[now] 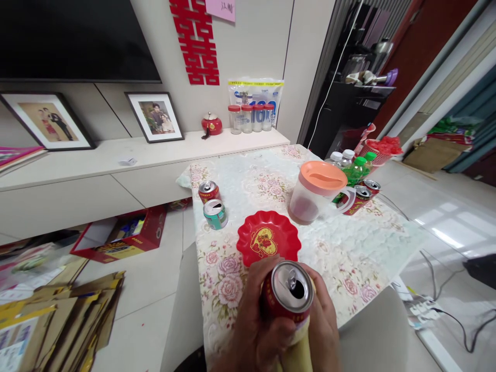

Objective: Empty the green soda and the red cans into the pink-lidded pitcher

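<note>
An opened red drink can (292,289) is held upright close to me, its silver top and pull tab facing up. My left hand (251,315) is closed round its left side, with the thumb across the front. On the other side, my right hand (324,315) is closed on a pale yellow cloth (300,354), which lies against the can's right side and hangs below it. Parts of both hands' fingers are hidden behind the can. Just beyond it sits a red scalloped plate (284,235) with a gold heart print.
A lidded plastic pitcher (306,201) stands right of the plate. Behind it are red cans (354,201) and green-capped bottles (358,168). At the left table edge stand a red can (209,192) and a teal can (216,216). Flattened cardboard (65,320) lies on the floor.
</note>
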`<state>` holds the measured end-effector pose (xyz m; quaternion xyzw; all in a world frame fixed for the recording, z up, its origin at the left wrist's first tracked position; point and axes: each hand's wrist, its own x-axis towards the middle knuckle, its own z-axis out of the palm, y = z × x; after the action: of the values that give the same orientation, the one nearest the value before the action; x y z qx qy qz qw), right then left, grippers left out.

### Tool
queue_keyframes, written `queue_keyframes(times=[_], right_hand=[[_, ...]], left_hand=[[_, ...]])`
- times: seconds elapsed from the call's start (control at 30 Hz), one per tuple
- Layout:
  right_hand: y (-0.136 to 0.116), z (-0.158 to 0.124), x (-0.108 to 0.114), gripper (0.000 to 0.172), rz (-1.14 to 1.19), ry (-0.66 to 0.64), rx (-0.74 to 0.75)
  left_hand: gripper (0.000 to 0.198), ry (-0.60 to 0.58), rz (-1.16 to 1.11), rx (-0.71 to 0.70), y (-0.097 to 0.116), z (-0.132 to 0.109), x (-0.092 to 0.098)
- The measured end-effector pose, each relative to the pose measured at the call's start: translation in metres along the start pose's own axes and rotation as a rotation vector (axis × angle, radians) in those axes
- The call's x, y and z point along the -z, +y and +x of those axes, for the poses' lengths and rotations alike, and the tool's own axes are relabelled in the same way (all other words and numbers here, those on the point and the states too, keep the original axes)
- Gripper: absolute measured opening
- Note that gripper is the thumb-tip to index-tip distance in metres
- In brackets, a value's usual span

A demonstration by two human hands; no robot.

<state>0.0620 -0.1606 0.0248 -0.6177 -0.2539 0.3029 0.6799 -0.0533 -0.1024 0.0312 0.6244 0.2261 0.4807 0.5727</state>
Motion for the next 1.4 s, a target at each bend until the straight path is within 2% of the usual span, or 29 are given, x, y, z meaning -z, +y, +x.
queue_keyframes(times=[0.07,0.13,0.27,0.33,0.4,0.47,0.6,0.67,0.83,1.0,1.1,1.23,1.4], right_hand=[[-0.001,-0.004,0.002,0.04,-0.01,0.067,-0.028],[-0.005,-0.007,0.003,0.042,-0.063,0.14,0.006],[-0.021,-0.004,0.004,0.035,-0.203,0.226,0.256],[-0.03,0.001,0.004,0.031,-0.235,0.209,0.381],[-0.036,0.006,0.004,0.029,-0.227,0.172,0.438],[-0.038,0.013,0.004,0.032,-0.184,0.097,0.361],[-0.034,0.025,0.004,0.043,0.003,-0.114,-0.031],[-0.031,0.029,0.001,0.045,0.058,-0.142,-0.119],[-0.022,0.028,-0.007,0.046,0.038,-0.118,-0.112],[-0.007,0.011,-0.006,0.049,0.008,-0.075,-0.082],[0.002,-0.002,0.0,0.048,-0.053,-0.017,-0.025],[0.008,-0.016,0.007,0.043,-0.162,0.091,0.13],[-0.009,-0.012,0.009,0.032,-0.302,0.173,0.398]], left_hand=[[0.062,-0.012,0.026,0.005,-0.003,-0.003,-0.001],[0.058,0.002,0.036,0.003,-0.005,-0.005,-0.002],[0.052,0.011,-0.014,0.046,-0.005,-0.006,-0.007],[0.053,-0.006,-0.062,0.072,-0.003,-0.005,-0.009],[0.059,0.009,-0.098,0.033,-0.001,-0.002,-0.011],[0.063,0.02,-0.106,-0.017,0.0,0.002,-0.012],[0.056,-0.004,-0.071,-0.051,-0.001,0.011,-0.011],[0.056,-0.018,-0.062,-0.064,0.001,0.013,-0.009],[0.053,-0.013,-0.015,-0.033,0.009,0.012,-0.002],[0.052,0.044,0.026,-0.033,0.004,0.015,0.002],[0.046,0.043,-0.015,-0.033,0.0,0.018,0.003],[0.049,0.035,-0.029,-0.016,-0.004,0.018,0.003],[0.053,-0.031,-0.071,0.108,-0.004,0.012,0.003]])
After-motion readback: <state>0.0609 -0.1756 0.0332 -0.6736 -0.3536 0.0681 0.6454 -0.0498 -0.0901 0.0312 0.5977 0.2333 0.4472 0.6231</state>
